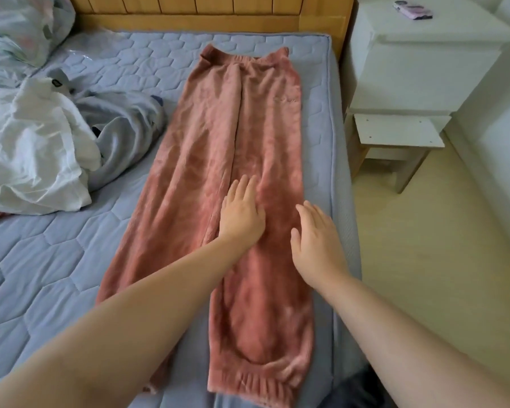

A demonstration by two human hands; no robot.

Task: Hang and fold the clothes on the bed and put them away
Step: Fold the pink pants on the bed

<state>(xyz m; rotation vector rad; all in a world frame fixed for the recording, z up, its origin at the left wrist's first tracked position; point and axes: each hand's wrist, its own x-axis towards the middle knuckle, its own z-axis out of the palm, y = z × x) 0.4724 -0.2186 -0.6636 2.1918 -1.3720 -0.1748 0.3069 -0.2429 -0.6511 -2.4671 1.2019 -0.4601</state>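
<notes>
Fingers point(243, 187): I see them straight and close together on both hands, curled round nothing.
Left hand point(242, 214): I have it palm down, pressed flat on the pants point(248, 136) about halfway along, near the line between the two legs.
Right hand point(318, 242): palm down over the right leg, just beside the left hand. I cannot tell whether it touches the cloth or hangs just above it.
Pants: pink and fleecy, spread flat lengthwise along the right side of the bed point(56, 275), waistband toward the headboard point(206, 13), ribbed cuffs toward me, legs side by side.
White garment point(33, 148): crumpled on the left of the bed, apart from the pants.
Grey garment point(124, 128): bunched partly under the white one, its edge just beside the left leg.
Nightstand point(424, 69): white, right of the bed, with a phone point(414, 10) on top.
Stool point(395, 134): low, white-topped, in front of the nightstand.
</notes>
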